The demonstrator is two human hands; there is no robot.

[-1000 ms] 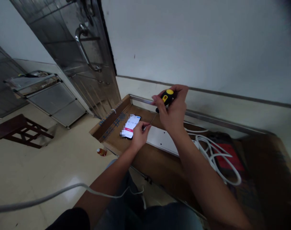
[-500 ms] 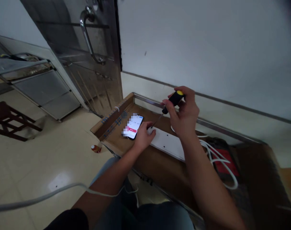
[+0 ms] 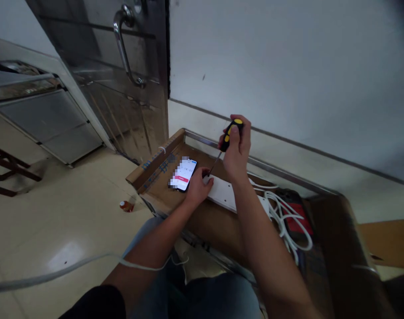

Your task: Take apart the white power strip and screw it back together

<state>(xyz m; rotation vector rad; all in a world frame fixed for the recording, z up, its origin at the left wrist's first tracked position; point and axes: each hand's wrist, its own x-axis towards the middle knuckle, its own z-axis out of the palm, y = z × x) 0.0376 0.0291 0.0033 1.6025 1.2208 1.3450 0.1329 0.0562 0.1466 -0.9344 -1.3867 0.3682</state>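
Screwdriver [image 3: 230, 135], black and yellow, sits clenched in the right hand [image 3: 235, 148], its tip slanting down to the near end of the white power strip [image 3: 223, 194]. The left hand [image 3: 198, 188] grips that same end, so the hands are close but apart. The strip lies mid-tray [image 3: 155, 161], with a phone [image 3: 184, 175] just beside it toward the left wall, and a white cable [image 3: 281, 217] looping off its right end.

Phone screen [image 3: 183, 175]: digits ending "18 07", partly blurred. Cardboard tray edge [image 3: 157, 166]: blue printed characters, too blurred to read.
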